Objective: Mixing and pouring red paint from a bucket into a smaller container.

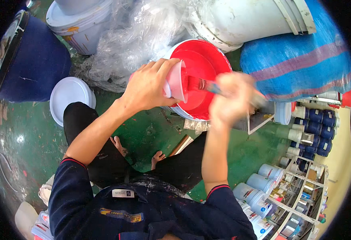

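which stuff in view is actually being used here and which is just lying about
In use:
- pink-stained cup, held in the left hand
- brush-like tool, blurred, in the right hand
- open bucket with red paint

Apparently just lying about:
- crumpled clear plastic
- dark blue drum
- blue striped sack
- white lidded tub

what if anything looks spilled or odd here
Yellow-orange streaks mark the pale bucket at upper left, apparently paint drips on an otherwise clean wall; crumpled clear plastic lies heaped beside the red paint bucket.
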`<state>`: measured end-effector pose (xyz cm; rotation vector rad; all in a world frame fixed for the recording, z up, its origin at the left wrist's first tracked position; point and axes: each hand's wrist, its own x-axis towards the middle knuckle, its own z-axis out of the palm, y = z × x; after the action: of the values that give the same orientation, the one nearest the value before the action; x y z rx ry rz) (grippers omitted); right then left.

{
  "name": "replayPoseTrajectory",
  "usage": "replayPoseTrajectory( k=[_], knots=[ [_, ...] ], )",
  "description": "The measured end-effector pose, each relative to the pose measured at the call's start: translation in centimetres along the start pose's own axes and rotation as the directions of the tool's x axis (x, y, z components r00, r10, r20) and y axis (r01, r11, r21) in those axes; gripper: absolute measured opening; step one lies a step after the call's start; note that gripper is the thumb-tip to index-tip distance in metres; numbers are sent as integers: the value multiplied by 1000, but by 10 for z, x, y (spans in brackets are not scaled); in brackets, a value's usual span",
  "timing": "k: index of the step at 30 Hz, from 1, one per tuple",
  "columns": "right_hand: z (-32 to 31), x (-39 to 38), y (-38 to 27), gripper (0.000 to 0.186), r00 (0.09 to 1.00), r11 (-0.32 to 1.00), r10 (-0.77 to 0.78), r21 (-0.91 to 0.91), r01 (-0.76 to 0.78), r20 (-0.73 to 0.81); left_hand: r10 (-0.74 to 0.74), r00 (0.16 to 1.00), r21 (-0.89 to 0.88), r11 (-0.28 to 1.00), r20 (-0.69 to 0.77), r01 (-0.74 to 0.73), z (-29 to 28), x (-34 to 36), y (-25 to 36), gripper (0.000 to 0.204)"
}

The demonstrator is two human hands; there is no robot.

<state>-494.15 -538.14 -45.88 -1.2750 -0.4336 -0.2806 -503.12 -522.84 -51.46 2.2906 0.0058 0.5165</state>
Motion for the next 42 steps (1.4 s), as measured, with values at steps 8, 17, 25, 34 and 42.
replayPoseTrajectory(
  k=[8, 17, 25, 34, 42],
  knots=[
    [-13, 81, 24, 28, 949, 954, 270, 90, -287, 160, -87, 996, -59, 994, 21, 88, -6, 2, 8, 86],
    [-3, 48, -166, 25, 877, 935, -5, 313, -166, 481, -46, 999, -38, 998, -3, 46, 2, -1, -1, 85],
    [-5, 19, 99, 26, 917, 951, 283, 42, -306, 280, -79, 997, -65, 995, -12, 78, 3, -1, -1, 85],
    [-30, 106, -100, 27, 932, 988, 41, 126, -92, 360, -90, 996, -49, 995, -19, 89, 5, -1, -4, 87],
    [-24, 52, -145, 25, 877, 978, -49, 202, -55, 478, -89, 996, -31, 996, 0, 89, 7, 0, -7, 87]
  ],
)
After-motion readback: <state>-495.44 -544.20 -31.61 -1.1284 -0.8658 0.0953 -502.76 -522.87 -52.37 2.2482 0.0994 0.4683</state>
